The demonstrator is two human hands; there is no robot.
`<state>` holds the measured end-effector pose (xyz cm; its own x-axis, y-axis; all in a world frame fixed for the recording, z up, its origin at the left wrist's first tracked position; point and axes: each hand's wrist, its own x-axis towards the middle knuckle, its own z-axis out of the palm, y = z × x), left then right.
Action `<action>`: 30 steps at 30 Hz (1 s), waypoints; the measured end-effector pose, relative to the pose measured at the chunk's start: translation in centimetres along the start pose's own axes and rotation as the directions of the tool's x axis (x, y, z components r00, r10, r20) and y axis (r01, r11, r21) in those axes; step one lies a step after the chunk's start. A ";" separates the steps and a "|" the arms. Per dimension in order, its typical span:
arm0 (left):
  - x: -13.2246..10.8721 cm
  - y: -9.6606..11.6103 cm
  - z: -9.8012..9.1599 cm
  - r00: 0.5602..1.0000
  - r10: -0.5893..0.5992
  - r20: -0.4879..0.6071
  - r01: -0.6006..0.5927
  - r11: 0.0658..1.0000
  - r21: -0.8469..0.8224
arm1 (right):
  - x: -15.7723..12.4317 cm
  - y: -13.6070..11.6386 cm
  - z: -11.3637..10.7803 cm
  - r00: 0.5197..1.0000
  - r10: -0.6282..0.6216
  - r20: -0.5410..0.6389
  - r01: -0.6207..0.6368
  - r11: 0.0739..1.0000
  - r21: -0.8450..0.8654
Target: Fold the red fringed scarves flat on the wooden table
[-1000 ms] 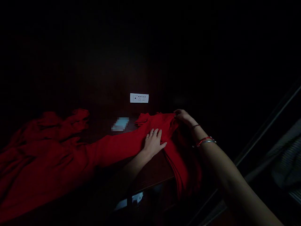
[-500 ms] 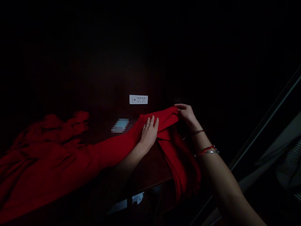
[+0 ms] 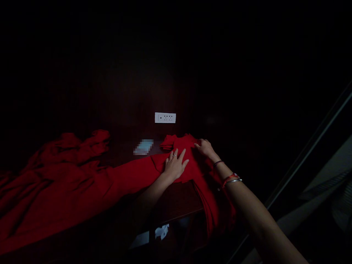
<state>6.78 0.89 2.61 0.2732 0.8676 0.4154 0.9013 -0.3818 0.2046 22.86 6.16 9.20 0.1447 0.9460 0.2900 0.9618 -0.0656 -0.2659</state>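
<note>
A long piece of red cloth (image 3: 132, 175) stretches from the left across a dark wooden surface (image 3: 181, 200). Toward the right it lies in folds, and part of it hangs over the surface's edge. My left hand (image 3: 175, 167), a ring on one finger, rests flat on the cloth with its fingers spread. Just right of it, my right hand (image 3: 206, 148) has its fingers bent and closed on the cloth near the far right side of the folds. Its fingertips are partly lost in the dimness.
A white wall socket (image 3: 165, 117) sits on the dark back panel. A blurred pale blue item (image 3: 143, 147) lies behind the cloth. Below the surface are whitish objects (image 3: 161, 231). A pale slanted edge (image 3: 305, 154) runs along the right. The scene is very dark.
My right hand has come down and slightly left, bringing the raised end of the cloth down onto the folds. My left hand has shifted slightly down and its fingers have spread wider.
</note>
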 end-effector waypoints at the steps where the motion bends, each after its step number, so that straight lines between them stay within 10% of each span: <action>1: 0.4 -0.4 0.3 0.999 -0.036 -0.019 0.036 0.999 0.013 | 0.5 -0.6 0.0 1.000 0.003 0.029 -0.003 1.000 -0.009; 8: 1.3 -2.8 3.1 0.986 -0.167 0.001 0.167 0.985 0.041 | 1.9 -1.9 -0.2 0.979 0.021 0.203 -0.022 1.000 0.001; 17: 0.8 -1.9 3.4 0.998 -0.003 0.059 0.006 0.999 -0.048 | 3.1 1.5 -3.8 0.996 0.068 -0.060 -0.069 0.998 0.000; 30: -2.2 -4.6 1.9 0.942 -0.033 0.333 0.029 0.999 0.017 | -2.2 0.8 3.0 0.975 -0.102 -0.200 0.081 0.991 -0.108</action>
<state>2.67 1.32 -0.93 0.3400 0.9361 0.0897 0.9142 -0.3514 0.2018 22.66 5.00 5.58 0.0898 0.8653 0.4932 0.9898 -0.0226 -0.1406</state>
